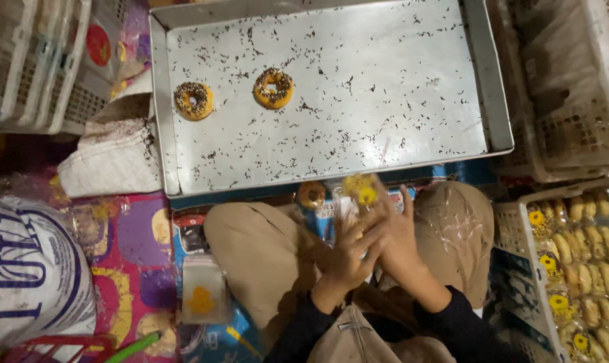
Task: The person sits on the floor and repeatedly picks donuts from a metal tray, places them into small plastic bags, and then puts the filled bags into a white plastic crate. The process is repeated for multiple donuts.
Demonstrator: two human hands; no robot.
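I log the scene from the head view as follows. My left hand (344, 252) and my right hand (400, 235) meet in front of my knees, fingers closed together around a doughnut in a clear plastic wrapper (361, 190); the wrapper is blurred, and I cannot tell which fingers pinch it. The doughnut sits at the fingertips, just below the near rim of a large metal tray (385, 81). The tray's floor is scattered with dark chocolate sprinkles (331, 134) and bears two sprinkled doughnuts, the left doughnut (193, 101) near the tray's left wall and the second doughnut (273, 88) just to its right, the two apart from each other. A further doughnut (311, 194) lies between the tray's near edge and my left knee, just beside the held one. A small stack of clear bags (202, 290) with a yellow mark rests on the patterned mat (133, 235) left of my leg. A white cloth (113, 158) dusted with sprinkles lies against the tray's left side. A white sack (29, 269) fills the lower left corner. At right, a white plastic crate (519, 228) holds rows of wrapped doughnuts (586, 262).
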